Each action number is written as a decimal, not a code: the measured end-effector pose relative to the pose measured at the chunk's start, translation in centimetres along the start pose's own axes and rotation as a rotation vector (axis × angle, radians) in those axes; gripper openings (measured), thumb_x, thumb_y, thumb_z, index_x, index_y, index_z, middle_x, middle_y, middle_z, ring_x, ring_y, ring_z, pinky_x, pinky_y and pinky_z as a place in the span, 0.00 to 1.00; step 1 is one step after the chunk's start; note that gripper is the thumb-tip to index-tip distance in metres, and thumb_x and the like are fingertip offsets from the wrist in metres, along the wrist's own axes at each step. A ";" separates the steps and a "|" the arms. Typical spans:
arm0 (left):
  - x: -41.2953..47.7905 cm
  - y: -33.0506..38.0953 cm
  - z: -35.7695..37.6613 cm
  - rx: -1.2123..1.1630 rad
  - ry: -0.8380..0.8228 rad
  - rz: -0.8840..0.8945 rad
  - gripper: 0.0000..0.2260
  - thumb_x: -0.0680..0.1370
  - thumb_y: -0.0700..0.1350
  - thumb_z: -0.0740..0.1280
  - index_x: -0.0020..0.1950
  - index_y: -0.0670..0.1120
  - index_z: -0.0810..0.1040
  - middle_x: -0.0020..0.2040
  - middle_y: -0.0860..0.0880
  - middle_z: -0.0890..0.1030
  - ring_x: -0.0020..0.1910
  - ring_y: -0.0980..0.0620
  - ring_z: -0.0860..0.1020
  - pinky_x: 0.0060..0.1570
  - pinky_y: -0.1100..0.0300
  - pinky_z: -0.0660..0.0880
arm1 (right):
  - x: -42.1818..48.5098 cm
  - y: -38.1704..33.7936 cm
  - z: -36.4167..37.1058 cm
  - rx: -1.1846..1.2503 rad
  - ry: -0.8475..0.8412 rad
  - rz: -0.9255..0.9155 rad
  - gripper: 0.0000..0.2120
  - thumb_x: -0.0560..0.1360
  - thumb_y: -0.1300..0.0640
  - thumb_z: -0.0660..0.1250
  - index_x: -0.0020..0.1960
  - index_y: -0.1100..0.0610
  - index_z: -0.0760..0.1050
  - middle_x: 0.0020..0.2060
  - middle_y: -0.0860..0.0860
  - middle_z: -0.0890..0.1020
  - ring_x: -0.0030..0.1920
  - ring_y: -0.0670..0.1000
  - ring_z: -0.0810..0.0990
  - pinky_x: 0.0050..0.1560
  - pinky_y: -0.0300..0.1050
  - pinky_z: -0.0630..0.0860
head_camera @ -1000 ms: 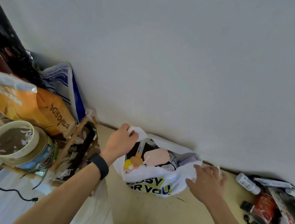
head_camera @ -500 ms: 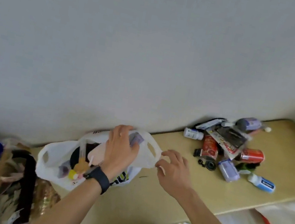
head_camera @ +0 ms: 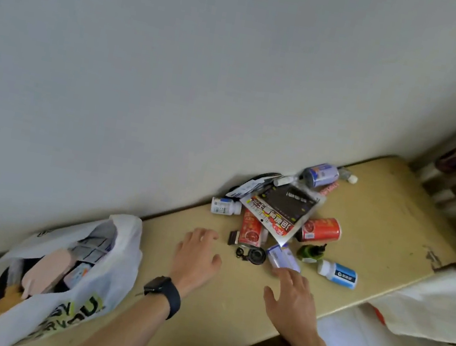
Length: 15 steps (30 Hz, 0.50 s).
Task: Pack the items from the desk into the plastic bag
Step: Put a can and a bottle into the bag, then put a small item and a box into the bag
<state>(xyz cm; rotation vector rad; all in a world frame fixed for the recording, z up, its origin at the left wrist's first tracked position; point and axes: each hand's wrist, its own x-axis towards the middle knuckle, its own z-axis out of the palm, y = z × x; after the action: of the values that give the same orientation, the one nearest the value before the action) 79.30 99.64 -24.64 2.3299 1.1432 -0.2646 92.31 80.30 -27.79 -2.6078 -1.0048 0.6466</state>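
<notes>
Left hand [head_camera: 196, 255] and right hand [head_camera: 289, 301] hover, fingers released and empty; a hasty sweep could roll the blue bottle [head_camera: 342, 275], two o'clock of the right hand, off the desk [head_camera: 396, 207].

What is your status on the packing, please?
Left hand, right hand open, empty, over the desk. Plastic bag part-filled, mouth open, at left. Pile of items unpacked by the wall. Nothing blocking.

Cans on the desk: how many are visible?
2. The red can lies on its side, right of the silver packet; the blue can lies behind that packet. More may be hidden under other items.
</notes>
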 end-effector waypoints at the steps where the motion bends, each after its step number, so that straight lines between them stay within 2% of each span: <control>1: 0.9 0.7 0.9 0.013 -0.040 -0.016 0.21 0.76 0.49 0.64 0.70 0.51 0.68 0.69 0.49 0.70 0.67 0.47 0.69 0.63 0.51 0.68 | 0.5 0.9 -0.1 -0.015 -0.026 0.027 0.22 0.72 0.50 0.71 0.64 0.54 0.75 0.62 0.52 0.78 0.61 0.58 0.75 0.55 0.54 0.77; 5: 4.4 2.3 4.1 0.043 -0.165 -0.091 0.26 0.75 0.49 0.66 0.71 0.50 0.65 0.68 0.46 0.70 0.66 0.44 0.70 0.58 0.48 0.71 | 3.1 3.3 0.3 0.018 -0.114 0.092 0.28 0.75 0.48 0.69 0.71 0.55 0.67 0.69 0.55 0.71 0.66 0.58 0.71 0.62 0.51 0.74; 10: 7.7 2.8 6.8 0.025 -0.259 -0.152 0.31 0.74 0.49 0.69 0.74 0.55 0.60 0.67 0.44 0.69 0.65 0.41 0.71 0.57 0.46 0.73 | 5.8 3.5 1.9 0.041 -0.145 0.106 0.35 0.74 0.49 0.71 0.75 0.57 0.60 0.69 0.56 0.70 0.66 0.60 0.70 0.63 0.54 0.72; 13: 8.7 2.6 7.8 0.039 -0.258 -0.154 0.29 0.75 0.51 0.68 0.74 0.57 0.61 0.66 0.44 0.71 0.63 0.40 0.71 0.57 0.46 0.73 | 7.4 3.2 2.4 -0.016 -0.161 0.155 0.35 0.75 0.48 0.69 0.75 0.57 0.56 0.67 0.57 0.71 0.65 0.60 0.71 0.62 0.54 0.73; 15: 8.9 2.5 8.3 0.074 -0.219 -0.151 0.25 0.76 0.51 0.67 0.72 0.55 0.64 0.64 0.44 0.72 0.62 0.41 0.72 0.55 0.47 0.73 | 8.1 3.0 2.9 -0.052 -0.193 0.185 0.34 0.75 0.48 0.68 0.74 0.57 0.57 0.67 0.57 0.71 0.65 0.60 0.71 0.60 0.55 0.74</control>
<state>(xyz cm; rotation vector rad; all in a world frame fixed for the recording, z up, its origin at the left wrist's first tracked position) 87.25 100.00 -34.18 2.2141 1.2173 -0.6109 97.95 83.95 -33.99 -2.7478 -0.8477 0.9449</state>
